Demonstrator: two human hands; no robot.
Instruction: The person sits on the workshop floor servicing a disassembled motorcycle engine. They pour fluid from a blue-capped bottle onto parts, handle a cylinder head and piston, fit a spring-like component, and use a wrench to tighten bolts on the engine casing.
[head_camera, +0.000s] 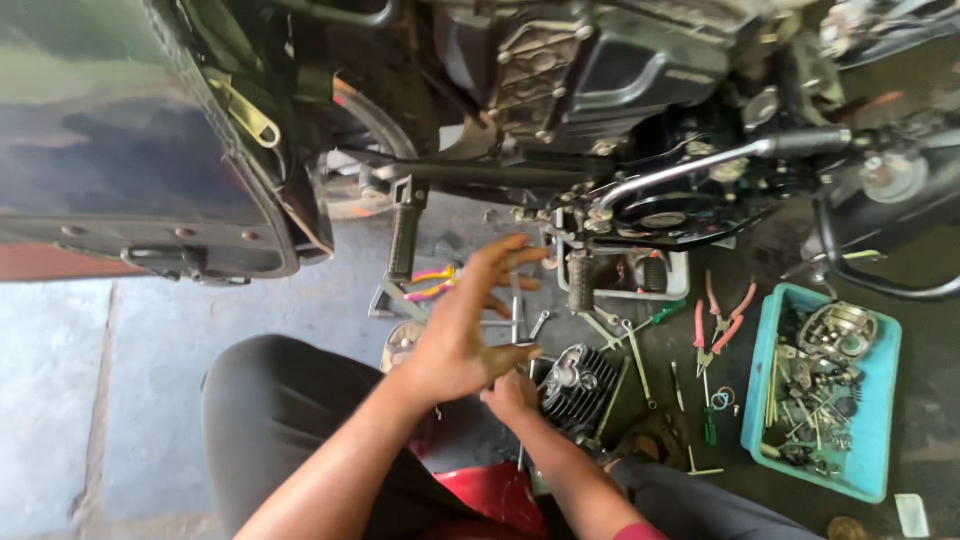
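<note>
At far left a dark motorcycle body panel (120, 140) fills the upper corner above the grey concrete floor (150, 400). Next comes a ribbed footrest (403, 235) hanging from the frame, with pink-and-yellow handled pliers (432, 282) lying on the floor just beside it.

The left hand (465, 325) hovers over the floor below the engine (600, 70), its grip apart: fingers spread wide, palm turned sideways, holding nothing. Several spanners (520, 310) lie on the floor behind its fingertips.

The right hand (512, 392) sits lower, partly hidden under the left, touching the near edge of a finned cylinder head (580, 385) that rests on the floor. Whether its grip is clamped on anything cannot be told, as the fingers are covered.

Right of the cylinder head lie a green-handled screwdriver (662, 314), then red-handled pliers (725, 320), with a chrome kick lever (690, 165) running above them. Furthest right, a turquoise plastic tray (762, 370) holds bolts and small engine parts.
</note>
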